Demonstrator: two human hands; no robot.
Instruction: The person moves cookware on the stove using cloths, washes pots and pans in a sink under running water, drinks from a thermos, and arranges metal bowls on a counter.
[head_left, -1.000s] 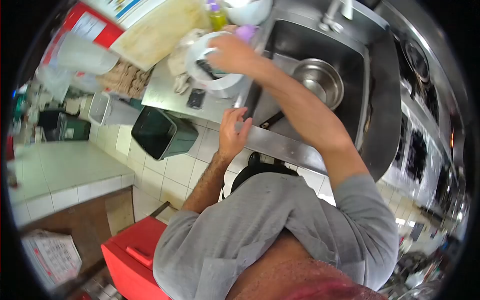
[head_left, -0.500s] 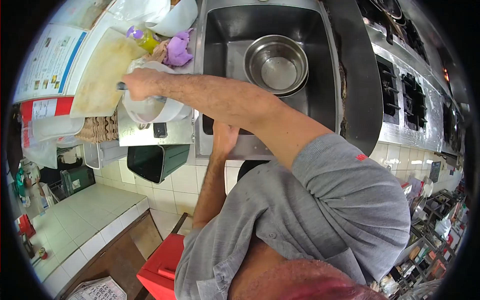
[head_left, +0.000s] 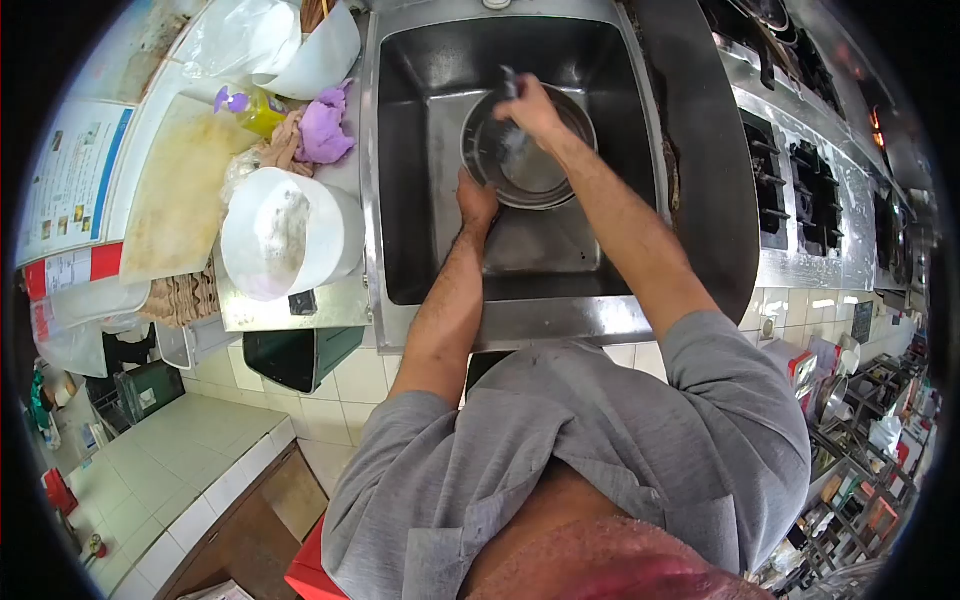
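Observation:
A round steel bowl [head_left: 540, 184] sits in the dark sink [head_left: 540, 252]. At the bowl's near left edge, my left hand [head_left: 477, 198] is closed on the rim. My right hand [head_left: 532, 110] is over the bowl, wrapped round the dark handle of a brush [head_left: 508, 82]. The brush's pale head is inside the bowl and smeared by motion. Left of the sink stands a white bucket [head_left: 338, 235], with whitish residue on its inner wall.
Beside the bucket are a crumpled purple cloth [head_left: 324, 127], a yellow soap bottle [head_left: 262, 113] with a purple pump, and a stained cutting board [head_left: 175, 190]. Egg trays [head_left: 183, 300] stick out below the board. Gas burners [head_left: 815, 190] lie to the right.
My right hand has moved from the white bucket rightward into the bowl with the brush. My left hand has gone from the sink's front edge to the bowl's rim.

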